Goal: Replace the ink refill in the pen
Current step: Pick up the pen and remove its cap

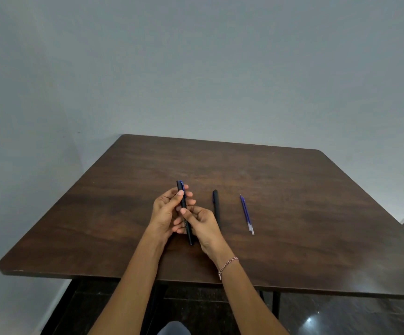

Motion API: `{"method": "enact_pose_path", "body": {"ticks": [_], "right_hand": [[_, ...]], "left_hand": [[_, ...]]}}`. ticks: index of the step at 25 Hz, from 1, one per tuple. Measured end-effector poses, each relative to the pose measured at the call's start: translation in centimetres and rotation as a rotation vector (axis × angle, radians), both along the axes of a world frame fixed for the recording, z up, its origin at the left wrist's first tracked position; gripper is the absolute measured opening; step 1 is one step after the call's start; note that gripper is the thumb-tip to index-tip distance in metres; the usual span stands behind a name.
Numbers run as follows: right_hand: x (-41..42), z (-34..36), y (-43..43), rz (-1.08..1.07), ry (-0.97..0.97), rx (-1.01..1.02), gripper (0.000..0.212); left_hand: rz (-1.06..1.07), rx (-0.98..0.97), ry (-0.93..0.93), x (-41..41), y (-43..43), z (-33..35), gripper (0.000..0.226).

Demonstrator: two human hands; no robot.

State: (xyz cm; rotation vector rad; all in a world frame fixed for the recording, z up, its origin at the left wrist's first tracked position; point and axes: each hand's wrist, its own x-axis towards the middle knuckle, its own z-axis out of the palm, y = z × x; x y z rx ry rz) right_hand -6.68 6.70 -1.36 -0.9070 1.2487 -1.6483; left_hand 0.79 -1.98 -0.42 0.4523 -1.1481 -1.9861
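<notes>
I see left hand point(164, 213), right hand point(203, 226) both gripping black pen point(188, 232), frame centre; second pen point(216, 209), blue refills point(246, 213) lying to right.

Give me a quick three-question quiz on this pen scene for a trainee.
1. True or false: the left hand and right hand both grip the pen.
2. The refills lie: A) left of the spare pen, B) right of it, C) under it.
3. How many pens lie loose on the table?
Key: 1 true; 2 B; 3 one.
</notes>
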Motion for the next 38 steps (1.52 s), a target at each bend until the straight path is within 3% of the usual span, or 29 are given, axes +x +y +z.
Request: {"method": "enact_pose_path", "body": {"ticks": [9, 16, 32, 38], "right_hand": [[0.3, -0.3, -0.3, -0.017, 0.174, 0.028, 0.015], [0.3, 0.1, -0.3, 0.009, 0.189, 0.060, 0.018], [-0.4, 1.1, 0.5, 0.203, -0.013, 0.089, 0.025], [-0.2, 0.7, 0.7, 0.159, -0.016, 0.033, 0.024]], "left_hand": [[0.129, -0.018, -0.012, 0.2, 0.4, -0.1, 0.012], [0.165, 0.021, 0.024, 0.0, 0.4, -0.4, 0.012], [0.215, 0.120, 0.182, -0.1, -0.3, 0.2, 0.020], [0.416, 0.190, 0.263, 0.7, -1.4, 0.1, 0.015]]}}
